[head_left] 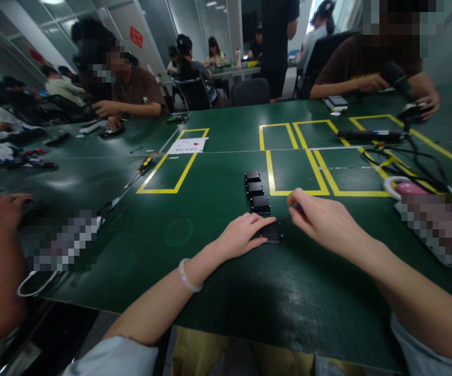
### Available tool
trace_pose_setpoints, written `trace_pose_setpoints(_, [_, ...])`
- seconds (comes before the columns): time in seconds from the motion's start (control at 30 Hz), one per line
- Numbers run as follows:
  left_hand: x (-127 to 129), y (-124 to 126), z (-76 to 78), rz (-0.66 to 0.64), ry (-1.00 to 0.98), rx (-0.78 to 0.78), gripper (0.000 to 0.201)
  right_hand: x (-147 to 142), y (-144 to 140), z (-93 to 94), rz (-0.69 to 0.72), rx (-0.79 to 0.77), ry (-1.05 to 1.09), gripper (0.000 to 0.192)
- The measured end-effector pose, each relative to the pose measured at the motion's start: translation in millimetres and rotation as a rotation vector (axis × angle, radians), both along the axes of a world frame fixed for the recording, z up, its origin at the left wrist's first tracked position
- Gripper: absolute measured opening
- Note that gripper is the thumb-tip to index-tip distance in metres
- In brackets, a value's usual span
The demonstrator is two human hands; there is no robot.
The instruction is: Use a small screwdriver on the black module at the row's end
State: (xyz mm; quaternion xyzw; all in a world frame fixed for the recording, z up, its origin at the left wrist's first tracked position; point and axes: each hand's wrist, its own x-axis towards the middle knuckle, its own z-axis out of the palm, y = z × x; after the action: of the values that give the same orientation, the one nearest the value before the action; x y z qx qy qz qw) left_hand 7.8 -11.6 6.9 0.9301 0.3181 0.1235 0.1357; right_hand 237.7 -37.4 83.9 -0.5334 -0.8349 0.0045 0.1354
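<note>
Hands at a row of small black units on the green table (210, 271).

Left hand (241, 236) lies flat, fingers together, pressing the nearest black unit (273, 233) onto the table. Right hand (322, 216) is pinched shut on a thin tool (287, 218) whose tip meets that unit's far corner. Three more black units (255, 191) sit in line just beyond, beside the yellow floor-tape boxes (292, 172). Screwdriver (141, 169) lies well apart, left.
</note>
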Motion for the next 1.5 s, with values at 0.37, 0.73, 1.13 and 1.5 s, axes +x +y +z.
trace_pose_setpoints(0.37, [1.1,-0.3,0.5,0.018,-0.005,-0.002,0.047,0.0,1.0,-0.7,-0.04,-0.01,-0.077,0.02])
trace_pose_setpoints(0.73, [0.9,0.5,-1.0,0.016,0.005,0.004,0.047,-0.1,1.6,-1.1,-0.048,0.018,-0.106,0.022])
trace_pose_setpoints(1.13, [1.3,0.2,0.7,0.016,0.001,-0.001,0.046,0.4,1.4,0.8,-0.041,0.038,-0.112,0.026])
trace_pose_setpoints(1.5, [1.5,-0.2,1.6,0.017,-0.004,-0.009,0.045,-0.8,-1.2,3.7,0.036,0.078,-0.016,0.016])
